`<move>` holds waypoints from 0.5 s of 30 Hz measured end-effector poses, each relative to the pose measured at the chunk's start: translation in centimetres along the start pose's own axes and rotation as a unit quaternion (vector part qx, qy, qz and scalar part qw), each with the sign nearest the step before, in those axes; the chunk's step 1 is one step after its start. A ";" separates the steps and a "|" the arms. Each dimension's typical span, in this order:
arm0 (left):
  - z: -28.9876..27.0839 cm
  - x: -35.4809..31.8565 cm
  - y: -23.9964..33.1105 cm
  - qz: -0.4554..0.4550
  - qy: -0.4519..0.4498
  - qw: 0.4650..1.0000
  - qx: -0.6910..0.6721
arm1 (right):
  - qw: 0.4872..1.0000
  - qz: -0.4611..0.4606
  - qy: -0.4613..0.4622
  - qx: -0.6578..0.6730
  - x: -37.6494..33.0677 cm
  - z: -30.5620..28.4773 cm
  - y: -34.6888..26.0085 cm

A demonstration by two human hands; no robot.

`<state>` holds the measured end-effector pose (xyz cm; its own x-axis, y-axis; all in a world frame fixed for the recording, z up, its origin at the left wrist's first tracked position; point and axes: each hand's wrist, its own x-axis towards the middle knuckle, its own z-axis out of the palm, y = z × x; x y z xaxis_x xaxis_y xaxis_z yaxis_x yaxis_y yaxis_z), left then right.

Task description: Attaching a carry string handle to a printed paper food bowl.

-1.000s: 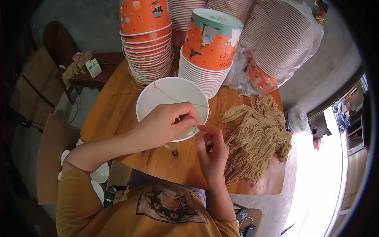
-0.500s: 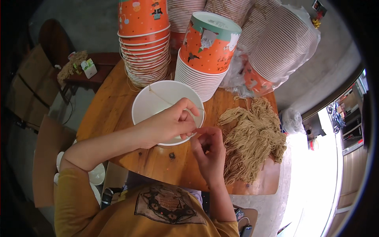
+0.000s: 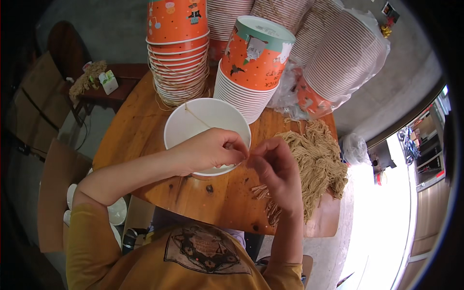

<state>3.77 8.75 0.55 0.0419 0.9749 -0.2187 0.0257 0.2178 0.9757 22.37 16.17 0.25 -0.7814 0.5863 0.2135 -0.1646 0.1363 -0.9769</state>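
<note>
A white paper bucket (image 3: 179, 126) stands open end up on the table in front of me. A thin tan string (image 3: 195, 116) runs from a spot on its far wall across the opening and passes behind my left hand (image 3: 209, 151). That hand lies over the bucket's near side, thumb and fingers pinched at the right rim. Right beside it, my right hand (image 3: 276, 169) is also closed in a pinch, its fingertips almost touching the left ones. Both appear to hold the string's end at the rim; the fingers mostly hide it.
A pile of cut tan strings (image 3: 321, 159) lies on the wooden table (image 3: 130, 140) at the right. Behind the bucket rise a stack of orange buckets with strings (image 3: 178, 58), an upside-down orange stack (image 3: 253, 63) and plastic-wrapped stacks (image 3: 343, 58). A cardboard box (image 3: 55, 193) stands at left.
My right hand has moved right and slightly up, uncovering some string ends on the table. My left hand has shifted slightly right, with its fingers more closed at the rim.
</note>
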 end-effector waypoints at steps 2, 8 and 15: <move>0.3 0.1 0.4 -0.004 -0.015 0.999 0.051 | 1.000 0.000 0.000 -0.002 0.9 -0.7 0.3; -0.2 0.6 -0.3 -0.021 -0.082 0.996 0.009 | 1.000 -0.002 0.029 0.009 2.0 -1.3 3.1; -0.2 1.1 -0.9 -0.044 -0.089 0.992 -0.080 | 0.971 -0.043 0.164 -0.169 -1.0 -0.7 4.4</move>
<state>3.54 9.65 -0.54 0.2234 0.9311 -0.2883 -0.1213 0.3200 0.9396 22.87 16.72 -4.22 -0.5307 0.7761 0.3408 0.0296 0.4188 -0.9076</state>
